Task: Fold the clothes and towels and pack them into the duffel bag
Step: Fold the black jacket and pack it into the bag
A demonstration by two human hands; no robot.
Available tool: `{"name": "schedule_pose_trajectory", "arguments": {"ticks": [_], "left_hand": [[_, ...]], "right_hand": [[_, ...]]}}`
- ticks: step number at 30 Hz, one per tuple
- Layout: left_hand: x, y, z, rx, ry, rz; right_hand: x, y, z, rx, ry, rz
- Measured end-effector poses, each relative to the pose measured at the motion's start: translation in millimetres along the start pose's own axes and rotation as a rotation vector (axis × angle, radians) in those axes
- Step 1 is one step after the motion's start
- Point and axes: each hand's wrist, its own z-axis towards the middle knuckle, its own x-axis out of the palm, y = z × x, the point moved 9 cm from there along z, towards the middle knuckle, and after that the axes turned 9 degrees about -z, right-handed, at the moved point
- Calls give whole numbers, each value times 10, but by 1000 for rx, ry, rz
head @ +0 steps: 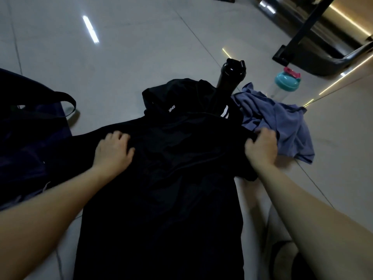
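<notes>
Lying spread on the floor (131,57), the black garment (171,178) ran near to far at centre. The left grip (113,150) pressed on it, released, grasping nothing; the right grip (261,146) pinched its right edge. The duffel bag (24,138) sat left, and a crumpled blue garment (282,122) lay far right.

Pale tiled floor (141,47) with black jacket (171,178), crumpled blue cloth (282,122), dark duffel bag (24,128), black bottle (230,77), teal-lidded shaker (285,82).

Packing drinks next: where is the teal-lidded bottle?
The teal-lidded bottle stands on the floor at upper right of the head view, just beyond the crumpled blue garment, right of the black bottle.
</notes>
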Motion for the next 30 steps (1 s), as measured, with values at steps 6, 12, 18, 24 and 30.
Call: {"name": "schedule_pose_trajectory", "arguments": {"ticks": [6, 12, 18, 24, 30], "left_hand": [[-73, 190, 686, -135, 34, 60], [48, 580, 873, -382, 157, -56], [-456, 762, 1012, -310, -191, -394], [-535, 679, 1277, -322, -193, -223], [-503, 586, 1257, -303, -159, -94]], "right_hand": [[489, 1748, 138, -620, 125, -286], [567, 2098, 269, -673, 149, -418], [479, 2090, 693, -521, 429, 85], [545, 2102, 872, -414, 246, -47], [544, 2189, 839, -442, 90, -170]]}}
